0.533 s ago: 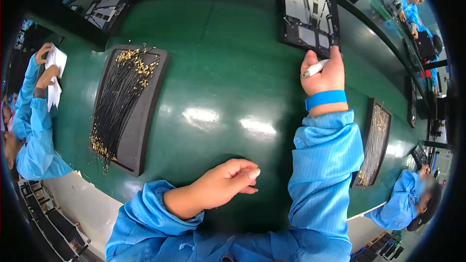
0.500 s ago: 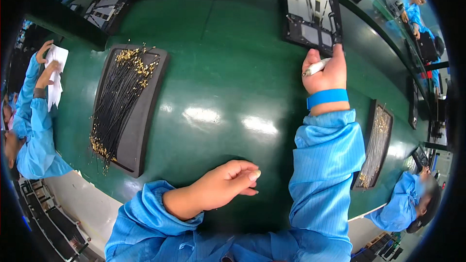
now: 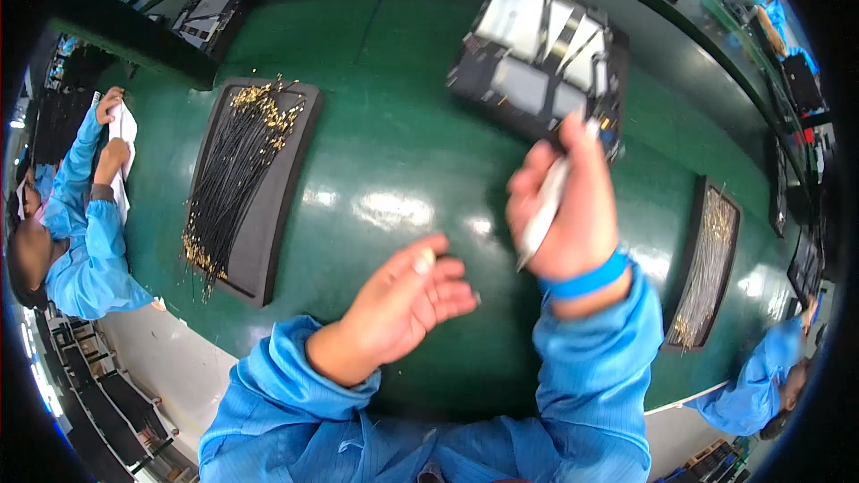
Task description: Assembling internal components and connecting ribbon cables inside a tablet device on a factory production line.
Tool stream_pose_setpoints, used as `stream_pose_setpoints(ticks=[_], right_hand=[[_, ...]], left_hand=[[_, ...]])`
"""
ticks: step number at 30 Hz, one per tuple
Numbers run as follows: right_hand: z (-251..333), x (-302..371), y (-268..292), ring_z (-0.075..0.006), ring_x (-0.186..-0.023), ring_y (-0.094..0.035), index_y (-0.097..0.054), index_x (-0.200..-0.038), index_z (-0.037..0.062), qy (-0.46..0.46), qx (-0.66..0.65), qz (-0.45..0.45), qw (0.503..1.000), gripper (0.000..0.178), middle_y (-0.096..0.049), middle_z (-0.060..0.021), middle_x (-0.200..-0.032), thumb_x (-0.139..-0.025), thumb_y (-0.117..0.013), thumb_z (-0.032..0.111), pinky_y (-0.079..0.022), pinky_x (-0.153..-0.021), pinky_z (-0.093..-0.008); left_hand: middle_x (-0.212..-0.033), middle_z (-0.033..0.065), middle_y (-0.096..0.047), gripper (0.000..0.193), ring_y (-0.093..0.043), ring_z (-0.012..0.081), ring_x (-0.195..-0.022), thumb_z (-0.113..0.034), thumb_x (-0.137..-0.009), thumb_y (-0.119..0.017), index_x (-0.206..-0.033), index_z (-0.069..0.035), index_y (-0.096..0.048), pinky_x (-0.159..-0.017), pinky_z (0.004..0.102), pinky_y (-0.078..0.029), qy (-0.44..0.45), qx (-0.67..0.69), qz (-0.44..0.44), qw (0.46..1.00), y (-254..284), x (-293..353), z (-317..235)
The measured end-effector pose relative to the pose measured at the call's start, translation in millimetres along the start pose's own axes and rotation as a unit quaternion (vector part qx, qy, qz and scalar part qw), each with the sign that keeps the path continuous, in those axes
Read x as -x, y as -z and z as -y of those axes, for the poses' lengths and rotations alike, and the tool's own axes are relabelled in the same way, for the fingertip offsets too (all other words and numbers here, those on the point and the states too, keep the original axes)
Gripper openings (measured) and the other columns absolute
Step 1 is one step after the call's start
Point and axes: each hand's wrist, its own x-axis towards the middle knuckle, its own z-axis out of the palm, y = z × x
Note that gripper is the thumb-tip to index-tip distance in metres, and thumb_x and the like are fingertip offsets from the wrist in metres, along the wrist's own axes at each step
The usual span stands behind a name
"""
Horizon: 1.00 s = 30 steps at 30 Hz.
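Two hands work over the green counter [image 3: 394, 152]. The right hand [image 3: 573, 215] has its fingers closed around one white pen-like tool [image 3: 544, 215], whose long axis runs from about one o'clock down to seven o'clock, tip pointing at seven. The left hand [image 3: 407, 300] lies at seven o'clock of the right one, palm up, fingers loosely spread and holding nothing.

One opened device [image 3: 541, 67], dark with pale panels, sits just beyond the right hand at twelve o'clock. Two dark trays carry thin black cables with gold ends: the left tray [image 3: 255, 174] at ten o'clock, the right tray [image 3: 711, 273] at three o'clock. Between the trays the counter lies bare, its near edge curving below the blue sleeves.
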Motion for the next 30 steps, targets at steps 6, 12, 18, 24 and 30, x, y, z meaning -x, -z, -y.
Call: stream_pose_setpoints(ticks=[6,12,18,24,30], right_hand=[[-107.8,93.7,47.6,-0.0105,-0.051,-0.045,-0.05,-0.088,0.0099,-0.194,0.054,0.077,0.976,0.036,-0.047,-0.0002,-0.07,-0.078,-0.046,0.044,-0.035,-0.04,-0.0217],[-139.3,124.8,79.3,-0.0076,-0.055,-0.043,-0.05,-0.103,0.0055,-0.247,0.425,0.261,0.831,0.039,-0.05,0.0011,-0.07,-0.079,-0.047,0.037,-0.037,-0.045,-0.0217],[-177.2,126.9,119.7,-0.0238,-0.079,-0.055,-0.05,-0.099,-0.0002,-0.049,0.529,0.526,0.664,0.045,-0.057,-0.0145,-0.089,-0.079,-0.042,0.04,-0.042,-0.07,-0.0277],[-169.2,119.3,110.4,-0.0229,-0.073,-0.055,-0.047,-0.104,0.0008,-0.13,0.521,0.544,0.645,0.048,-0.058,-0.0132,-0.08,-0.079,-0.04,0.042,-0.042,-0.068,-0.0299],[-149.3,120.6,99.3,-0.0119,-0.057,-0.048,-0.048,-0.105,0.003,-0.253,0.496,0.47,0.685,0.047,-0.052,-0.0055,-0.065,-0.079,-0.042,0.041,-0.041,-0.048,-0.0261]], left_hand=[[-0.106,0.013,-0.049,0.035,-0.048,0.0245,-0.097,-0.022,-0.084,-0.04,-0.112,0.0,-0.037,-0.083,0.0367,-0.039,-0.15,-0.005,-0.064,0.987,-8.4,11.3,-6.1],[-0.106,0.0117,-0.049,0.033,-0.049,0.0217,-0.096,-0.01,-0.08,-0.043,-0.111,0.001,-0.039,-0.083,0.0355,-0.039,-0.226,-0.152,-0.084,0.959,-7.1,51.4,-11.8],[-0.103,0.0083,-0.05,0.032,-0.047,0.0146,-0.093,-0.011,-0.078,-0.049,-0.107,0.001,-0.042,-0.082,0.0284,-0.037,-0.099,-0.37,-0.042,0.923,-27.1,73.6,-4.3],[-0.093,0.0095,-0.056,0.032,-0.054,0.0156,-0.082,-0.02,-0.08,-0.047,-0.103,0.002,-0.046,-0.072,0.0264,-0.043,-0.094,-0.371,-0.134,0.914,-16.0,55.9,1.2],[-0.096,0.0102,-0.054,0.031,-0.054,0.0169,-0.083,-0.022,-0.081,-0.046,-0.101,0.001,-0.047,-0.074,0.0275,-0.042,-0.143,-0.413,-0.13,0.89,-28.9,36.5,-17.9]])
